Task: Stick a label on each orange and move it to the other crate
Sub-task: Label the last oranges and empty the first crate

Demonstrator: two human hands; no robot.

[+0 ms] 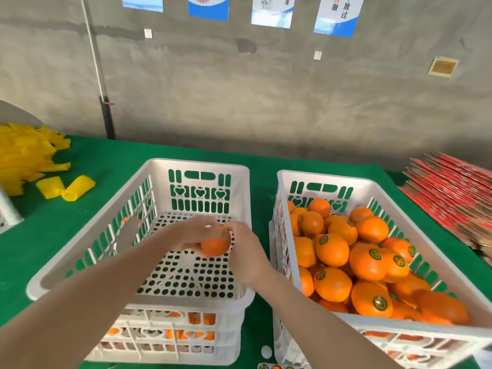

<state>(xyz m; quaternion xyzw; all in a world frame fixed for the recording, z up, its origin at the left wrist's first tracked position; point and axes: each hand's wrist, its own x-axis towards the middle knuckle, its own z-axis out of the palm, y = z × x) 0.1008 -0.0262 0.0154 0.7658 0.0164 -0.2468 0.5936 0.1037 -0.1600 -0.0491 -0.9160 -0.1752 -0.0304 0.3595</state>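
My left hand (189,233) grips an orange (215,245) over the white left crate (170,296), whose perforated floor holds no fruit. My right hand (246,251) touches the orange's right side with its fingers bent against the peel. I cannot see a label between those fingers. The white right crate (378,322) is heaped with oranges (332,249), and several of them carry round green and gold labels.
Both crates stand on other crates holding oranges, on a green table (80,222). Yellow foam fruit sleeves (29,161) lie at the far left. A stack of red flat cartons (452,198) sits at the right. A sticker sheet (271,366) peeks in at the bottom edge.
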